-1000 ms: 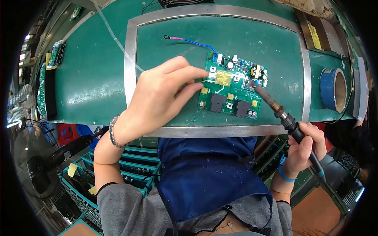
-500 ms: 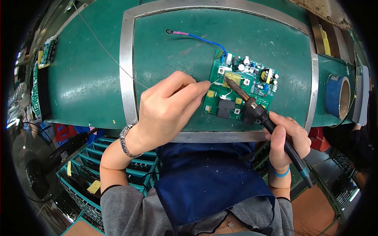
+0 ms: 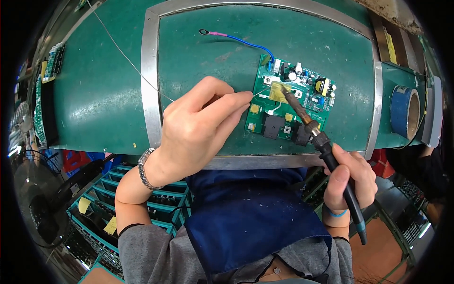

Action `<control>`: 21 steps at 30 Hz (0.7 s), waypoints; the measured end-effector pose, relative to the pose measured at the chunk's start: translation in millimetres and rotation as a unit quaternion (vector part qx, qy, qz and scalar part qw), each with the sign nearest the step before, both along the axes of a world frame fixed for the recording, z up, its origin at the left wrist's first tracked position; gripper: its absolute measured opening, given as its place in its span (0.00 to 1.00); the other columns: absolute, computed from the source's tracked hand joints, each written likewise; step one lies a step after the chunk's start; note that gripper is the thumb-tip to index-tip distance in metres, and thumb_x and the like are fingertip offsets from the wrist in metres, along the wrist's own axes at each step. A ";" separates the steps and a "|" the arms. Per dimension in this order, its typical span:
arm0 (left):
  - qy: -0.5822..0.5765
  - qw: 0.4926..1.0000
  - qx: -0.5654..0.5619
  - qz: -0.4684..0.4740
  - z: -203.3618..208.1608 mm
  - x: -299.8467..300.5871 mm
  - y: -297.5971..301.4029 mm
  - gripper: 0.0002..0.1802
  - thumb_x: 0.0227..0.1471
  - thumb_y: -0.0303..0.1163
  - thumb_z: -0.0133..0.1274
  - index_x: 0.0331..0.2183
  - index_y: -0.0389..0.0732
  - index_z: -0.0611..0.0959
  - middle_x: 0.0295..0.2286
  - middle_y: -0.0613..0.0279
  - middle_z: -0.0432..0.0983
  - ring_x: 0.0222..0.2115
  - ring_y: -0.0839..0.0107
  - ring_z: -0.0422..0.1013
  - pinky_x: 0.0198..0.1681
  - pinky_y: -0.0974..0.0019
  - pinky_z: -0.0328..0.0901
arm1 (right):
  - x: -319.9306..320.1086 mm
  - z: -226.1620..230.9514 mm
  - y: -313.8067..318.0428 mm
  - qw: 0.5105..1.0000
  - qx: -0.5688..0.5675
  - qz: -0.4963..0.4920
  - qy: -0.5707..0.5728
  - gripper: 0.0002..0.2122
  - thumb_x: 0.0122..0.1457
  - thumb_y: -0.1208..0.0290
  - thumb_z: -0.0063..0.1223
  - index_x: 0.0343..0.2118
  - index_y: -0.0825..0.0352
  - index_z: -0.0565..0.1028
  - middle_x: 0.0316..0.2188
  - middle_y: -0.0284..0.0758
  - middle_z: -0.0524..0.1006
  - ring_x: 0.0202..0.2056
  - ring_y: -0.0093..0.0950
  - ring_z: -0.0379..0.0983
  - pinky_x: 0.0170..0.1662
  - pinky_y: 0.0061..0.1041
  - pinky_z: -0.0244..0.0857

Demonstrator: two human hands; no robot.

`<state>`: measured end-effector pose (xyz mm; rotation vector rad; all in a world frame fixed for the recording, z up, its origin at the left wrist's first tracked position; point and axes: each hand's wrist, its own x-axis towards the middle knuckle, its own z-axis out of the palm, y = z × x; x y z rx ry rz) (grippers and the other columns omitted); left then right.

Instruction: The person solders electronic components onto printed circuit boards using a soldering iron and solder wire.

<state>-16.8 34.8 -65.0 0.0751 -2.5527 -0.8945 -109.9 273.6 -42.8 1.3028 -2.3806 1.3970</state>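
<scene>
A green circuit board (image 3: 261, 105) with several mounted parts lies at the right of the bench's framed area. My left hand (image 3: 198, 128), beside the board's left edge, pinches a thin solder wire (image 3: 124, 57); a short end pokes out past the fingertips over the board. My right hand (image 3: 352, 180) grips the black handle of a soldering iron (image 3: 325, 146), pointing up and left. Its dark tip is over or at a yellow block (image 3: 280, 93) on the board; contact is hard to tell. A blue cable (image 3: 249, 45) with a ring terminal runs from the board's upper left.
A metal strip (image 3: 151, 80) frames the green work surface. On the right stands a blue roll (image 3: 405, 113); more circuit boards (image 3: 54, 61) are at far left. Below the bench, left of my lap, is a teal slotted rack (image 3: 101, 189), with a fan (image 3: 45, 199) beside it.
The soldering iron has shifted right, its tip now apart from the solder wire's end. My right hand has dropped slightly. My left hand keeps its pinch, a little further left.
</scene>
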 end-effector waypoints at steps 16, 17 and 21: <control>-0.030 0.987 -0.065 -0.141 6.4 -66.7 -10.9 0.14 0.44 0.26 0.58 0.37 0.42 0.77 0.43 0.60 0.75 0.36 0.58 0.72 0.37 0.61 0.67 | 24.0 -0.9 24.1 0.993 -0.019 -0.116 -0.027 0.18 0.61 0.63 0.45 0.34 0.79 0.75 0.16 0.38 0.71 0.15 0.20 0.62 0.19 0.15 0.54; -0.029 0.988 -0.065 -0.140 4.0 -73.7 -13.9 0.14 0.44 0.26 0.58 0.37 0.42 0.77 0.43 0.60 0.75 0.36 0.58 0.72 0.37 0.61 0.67 | 24.8 -0.4 24.1 0.992 -0.022 -0.122 -0.029 0.18 0.61 0.64 0.44 0.33 0.79 0.74 0.16 0.39 0.72 0.16 0.20 0.63 0.20 0.15 0.55; -0.068 0.967 -0.090 -0.229 -4.1 -93.9 -26.0 0.16 0.45 0.33 0.59 0.39 0.42 0.80 0.36 0.61 0.78 0.36 0.60 0.73 0.38 0.61 0.67 | 25.1 4.3 29.1 0.992 0.016 -0.127 -0.015 0.14 0.63 0.61 0.44 0.38 0.68 0.74 0.15 0.34 0.74 0.15 0.24 0.68 0.22 0.21 0.62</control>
